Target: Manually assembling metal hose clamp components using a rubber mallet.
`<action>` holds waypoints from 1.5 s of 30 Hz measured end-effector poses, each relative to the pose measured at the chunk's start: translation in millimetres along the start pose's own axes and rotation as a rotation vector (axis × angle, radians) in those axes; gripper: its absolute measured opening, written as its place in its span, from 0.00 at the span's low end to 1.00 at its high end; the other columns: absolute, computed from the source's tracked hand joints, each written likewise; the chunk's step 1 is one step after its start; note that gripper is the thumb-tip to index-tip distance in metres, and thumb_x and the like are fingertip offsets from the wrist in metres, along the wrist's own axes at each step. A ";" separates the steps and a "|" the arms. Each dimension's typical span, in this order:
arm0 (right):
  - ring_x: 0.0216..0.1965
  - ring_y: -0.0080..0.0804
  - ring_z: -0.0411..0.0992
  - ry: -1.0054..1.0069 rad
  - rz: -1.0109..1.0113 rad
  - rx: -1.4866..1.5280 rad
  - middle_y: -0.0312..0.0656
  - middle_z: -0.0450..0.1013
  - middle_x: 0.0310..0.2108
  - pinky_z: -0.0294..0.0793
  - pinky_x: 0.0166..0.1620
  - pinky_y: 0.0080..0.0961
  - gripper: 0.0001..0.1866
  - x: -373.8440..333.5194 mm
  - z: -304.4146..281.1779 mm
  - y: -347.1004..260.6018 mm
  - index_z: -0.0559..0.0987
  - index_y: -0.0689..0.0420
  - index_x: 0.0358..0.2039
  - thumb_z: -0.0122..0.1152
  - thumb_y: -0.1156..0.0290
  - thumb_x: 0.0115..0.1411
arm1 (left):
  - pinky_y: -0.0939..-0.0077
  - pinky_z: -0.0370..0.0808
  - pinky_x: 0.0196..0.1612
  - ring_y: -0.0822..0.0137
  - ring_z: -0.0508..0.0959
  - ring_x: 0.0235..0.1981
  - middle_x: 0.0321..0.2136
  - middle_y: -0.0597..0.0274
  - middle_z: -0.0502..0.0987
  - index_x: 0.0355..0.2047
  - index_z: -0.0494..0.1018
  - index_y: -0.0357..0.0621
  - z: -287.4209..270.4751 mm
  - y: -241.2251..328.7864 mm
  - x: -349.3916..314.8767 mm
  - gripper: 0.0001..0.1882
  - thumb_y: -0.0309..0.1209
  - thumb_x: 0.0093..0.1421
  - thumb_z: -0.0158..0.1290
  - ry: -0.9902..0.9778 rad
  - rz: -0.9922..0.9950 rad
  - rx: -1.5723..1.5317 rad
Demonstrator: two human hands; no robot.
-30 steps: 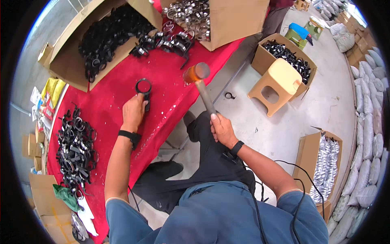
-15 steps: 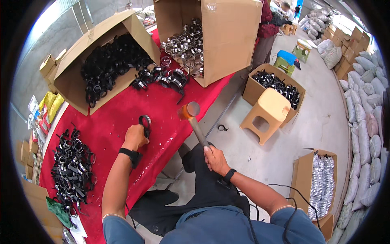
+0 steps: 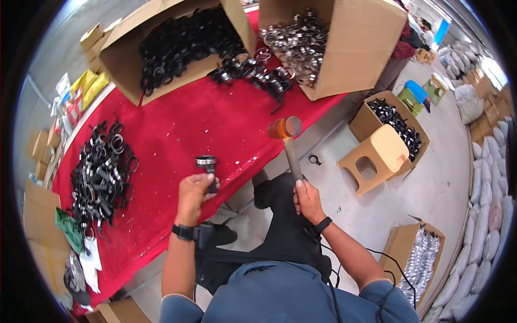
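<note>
Left hand: we see our left hand (image 3: 195,195) with thumb and fingers drawn in, pinching the dark stem of a black-and-silver ring-shaped clamp (image 3: 205,162).
Clamp: its round band sits just beyond our fingertips, seen nearly edge-on; the silver gleams, the black looks smooth.
Right hand: our right hand (image 3: 308,201) is curled firmly around the lower handle of an orange-headed mallet (image 3: 292,157).
Mallet: its cylindrical head points away from us, on a straight, grey-brown handle, well apart from the clamp.
Table edge: the wrinkled, speckled red cloth (image 3: 161,140) slants between our hands, the clamp near its border.
Room: we have cloth stretching leftward to a tangled heap of black clamps (image 3: 99,180), and smooth grey floor (image 3: 353,215) rightward, below a beige plastic stool (image 3: 389,144).
Far side: two brown cardboard cartons, one with black pieces (image 3: 186,46), one with shiny silver rings (image 3: 301,40).
</note>
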State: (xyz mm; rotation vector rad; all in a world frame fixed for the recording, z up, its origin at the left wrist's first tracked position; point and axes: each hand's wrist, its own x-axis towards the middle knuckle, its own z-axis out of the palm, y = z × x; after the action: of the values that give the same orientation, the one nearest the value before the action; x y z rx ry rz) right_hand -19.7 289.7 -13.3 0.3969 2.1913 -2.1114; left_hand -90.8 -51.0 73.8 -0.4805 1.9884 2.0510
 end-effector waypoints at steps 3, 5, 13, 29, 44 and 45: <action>0.15 0.25 0.67 -0.080 -0.004 -0.059 0.37 0.68 0.19 0.69 0.18 0.27 0.29 0.6 0.4 -2.5 0.73 0.59 0.35 0.50 0.43 0.78 | 0.74 0.83 0.38 0.70 0.87 0.40 0.40 0.59 0.88 0.49 0.80 0.38 4.6 -41.0 -39.0 0.12 0.32 0.72 0.60 0.024 -0.014 -0.051; 0.15 0.25 0.68 -0.130 0.006 -0.102 0.37 0.68 0.18 0.69 0.18 0.27 0.29 1.1 1.3 -6.3 0.73 0.59 0.35 0.50 0.42 0.77 | 0.76 0.83 0.37 0.71 0.86 0.44 0.44 0.60 0.87 0.53 0.78 0.38 12.9 -62.3 -54.1 0.13 0.32 0.73 0.57 0.043 0.035 0.027; 0.16 0.22 0.65 -0.212 0.087 -0.237 0.35 0.68 0.21 0.67 0.18 0.25 0.23 3.5 -0.1 -28.9 0.70 0.55 0.43 0.52 0.45 0.78 | 0.66 0.85 0.50 0.70 0.81 0.48 0.45 0.62 0.81 0.51 0.80 0.37 37.6 -102.6 -44.7 0.16 0.37 0.79 0.50 0.045 0.137 -0.192; 0.18 0.19 0.68 -0.214 -0.183 -0.418 0.35 0.72 0.21 0.67 0.21 0.22 0.26 -65.4 25.3 -57.8 0.74 0.62 0.43 0.52 0.47 0.78 | 0.62 0.81 0.41 0.60 0.85 0.36 0.37 0.51 0.86 0.43 0.79 0.34 68.4 -135.5 -14.2 0.18 0.38 0.78 0.48 0.305 0.439 0.166; 0.15 0.19 0.64 -0.256 -0.331 -0.434 0.33 0.67 0.18 0.62 0.18 0.20 0.30 -70.6 64.5 -142.6 0.72 0.59 0.40 0.47 0.39 0.77 | 0.52 0.78 0.40 0.43 0.85 0.36 0.35 0.46 0.85 0.39 0.78 0.37 67.9 -136.9 -15.0 0.16 0.38 0.77 0.51 0.417 0.513 0.237; 0.15 0.18 0.64 -0.258 -0.417 -0.407 0.33 0.67 0.18 0.61 0.19 0.19 0.32 -72.9 66.5 -158.7 0.72 0.60 0.41 0.48 0.37 0.76 | 0.49 0.77 0.40 0.39 0.83 0.36 0.34 0.44 0.84 0.37 0.77 0.37 67.6 -134.3 -15.8 0.17 0.39 0.77 0.51 0.417 0.501 0.241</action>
State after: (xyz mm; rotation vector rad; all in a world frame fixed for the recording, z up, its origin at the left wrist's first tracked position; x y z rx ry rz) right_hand 5.0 210.7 154.2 -0.3685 2.6136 -1.6667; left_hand -27.5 23.0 -41.9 -0.4146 2.8047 2.0500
